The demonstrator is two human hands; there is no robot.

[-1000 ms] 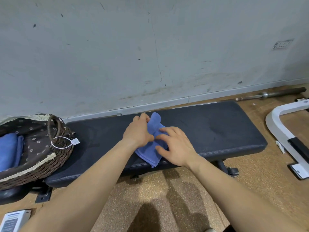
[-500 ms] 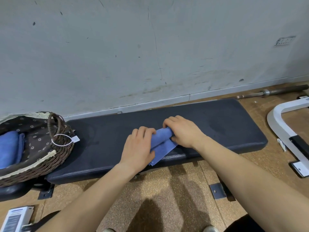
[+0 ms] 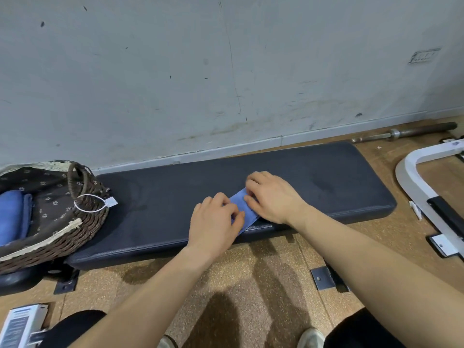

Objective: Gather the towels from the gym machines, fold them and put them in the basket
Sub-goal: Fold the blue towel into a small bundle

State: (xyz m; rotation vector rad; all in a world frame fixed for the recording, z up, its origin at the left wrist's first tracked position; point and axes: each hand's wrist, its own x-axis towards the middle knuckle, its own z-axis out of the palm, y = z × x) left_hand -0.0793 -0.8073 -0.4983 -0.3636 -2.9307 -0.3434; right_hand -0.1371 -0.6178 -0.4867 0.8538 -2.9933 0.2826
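On padded bench (image 3: 150,197), left hand (image 3: 216,219) and right hand (image 3: 272,197) grip narrow folded blue towel (image 3: 244,209).

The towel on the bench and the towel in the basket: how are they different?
The towel on the bench lies flat, a narrow strip; the towel in the basket looks plump. The left hand and right hand hold the towel on the bench; nothing touches the towel in the basket. Both are blue.

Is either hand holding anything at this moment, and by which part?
The left hand pinches the blue towel at its near end on the bench; the right hand presses its far end, grip unclear.
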